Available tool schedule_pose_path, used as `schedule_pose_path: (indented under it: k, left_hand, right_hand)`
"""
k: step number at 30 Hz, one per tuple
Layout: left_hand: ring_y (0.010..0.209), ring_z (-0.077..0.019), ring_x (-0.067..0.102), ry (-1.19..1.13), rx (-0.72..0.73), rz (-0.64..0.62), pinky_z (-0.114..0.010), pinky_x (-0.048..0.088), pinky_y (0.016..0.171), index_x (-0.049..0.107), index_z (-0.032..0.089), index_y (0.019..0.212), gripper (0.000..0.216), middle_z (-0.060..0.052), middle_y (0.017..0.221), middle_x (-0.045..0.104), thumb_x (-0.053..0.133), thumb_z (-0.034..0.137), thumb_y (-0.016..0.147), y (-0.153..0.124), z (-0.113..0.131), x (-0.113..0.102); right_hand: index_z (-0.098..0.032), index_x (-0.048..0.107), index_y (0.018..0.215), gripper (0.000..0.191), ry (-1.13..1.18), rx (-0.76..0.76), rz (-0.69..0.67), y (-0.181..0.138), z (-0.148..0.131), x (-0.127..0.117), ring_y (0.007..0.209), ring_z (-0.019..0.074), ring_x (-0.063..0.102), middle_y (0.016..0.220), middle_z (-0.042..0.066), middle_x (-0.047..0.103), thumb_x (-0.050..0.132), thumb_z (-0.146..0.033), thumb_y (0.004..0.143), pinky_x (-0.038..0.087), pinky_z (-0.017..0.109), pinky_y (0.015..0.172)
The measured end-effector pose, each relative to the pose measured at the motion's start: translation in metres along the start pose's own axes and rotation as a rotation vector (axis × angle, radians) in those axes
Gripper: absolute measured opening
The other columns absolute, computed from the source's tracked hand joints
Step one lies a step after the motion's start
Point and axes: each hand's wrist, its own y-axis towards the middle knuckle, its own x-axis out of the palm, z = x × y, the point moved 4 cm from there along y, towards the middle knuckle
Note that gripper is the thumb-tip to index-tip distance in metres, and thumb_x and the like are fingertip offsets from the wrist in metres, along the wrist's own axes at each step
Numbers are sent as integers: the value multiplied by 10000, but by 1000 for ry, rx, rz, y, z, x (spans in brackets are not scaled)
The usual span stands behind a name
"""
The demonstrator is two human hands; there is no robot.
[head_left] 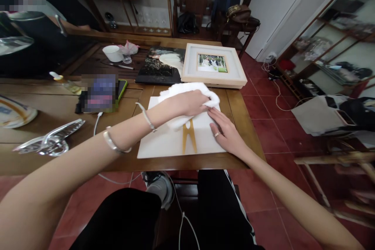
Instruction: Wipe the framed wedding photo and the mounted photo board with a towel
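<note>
A white flat board [164,140], face down with a tan stand leg [189,138], lies on the wooden table [240,125] in front of me. My left hand [187,101] is closed on a white cloth [187,90] and presses it on the board's far part. My right hand [224,131] lies flat and open on the board's right side, a ring on one finger.
A white picture frame with a photo [213,65] and a dark photo print [161,64] lie behind the board. A phone [99,91], a white cup [113,52], a plate [14,111] and a silver dish [49,140] sit to the left. Another person sits at far left.
</note>
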Motion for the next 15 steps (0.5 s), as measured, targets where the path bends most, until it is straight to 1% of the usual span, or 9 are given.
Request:
schedule_pose_path:
  k: [2, 3, 6, 11, 13, 15]
  left_hand:
    - [1044, -234, 595, -16, 44, 26, -323, 444, 857, 635, 146, 1129, 343, -120, 1132, 649, 336, 253, 1001, 13, 14, 1]
    - [1087, -248, 572, -13, 43, 37, -333, 441, 866, 630, 143, 1139, 335, -128, 1162, 632, 341, 236, 998, 16, 21, 1]
    - [1172, -298, 512, 4, -15, 59, -388, 444, 884, 613, 115, 1160, 326, -167, 1237, 577, 347, 175, 981, 17, 31, 1]
    - [1215, -330, 490, 41, -156, 18, -445, 472, 882, 630, 74, 1138, 334, -224, 1303, 526, 364, 85, 936, -3, 23, 5]
    - [1250, -360, 469, 63, -221, -19, -469, 492, 864, 653, 84, 1123, 330, -232, 1361, 492, 413, 52, 898, -15, 22, 8]
    - [1282, -409, 443, 84, -280, -56, -516, 498, 861, 672, 83, 1110, 327, -250, 1410, 454, 456, 35, 869, -27, 27, 12]
  right_hand:
    - [-210, 496, 1378, 449, -4, -8, 0, 1, 0, -1, 1350, 263, 441, 1397, 95, 547, 409, -241, 938, 339, 527, 1138]
    - [-220, 497, 1378, 452, -2, -13, 0, 2, -1, -2, 1320, 263, 473, 1377, 89, 565, 395, -222, 938, 357, 525, 1126]
    - [-263, 487, 1387, 495, 20, -21, 0, 3, 0, -3, 1269, 260, 520, 1360, 61, 581, 356, -160, 920, 388, 528, 1101]
    - [-271, 496, 1386, 519, 72, 1, 12, 2, 4, -1, 1365, 244, 428, 1419, 32, 533, 368, -144, 900, 321, 521, 1156]
    - [-257, 511, 1374, 494, 101, 22, 27, 1, 5, -2, 1383, 226, 407, 1438, 33, 513, 360, -158, 914, 312, 505, 1166]
    - [-222, 537, 1352, 462, 128, 50, 41, 1, 5, -3, 1382, 216, 409, 1432, 55, 518, 350, -181, 932, 310, 490, 1170]
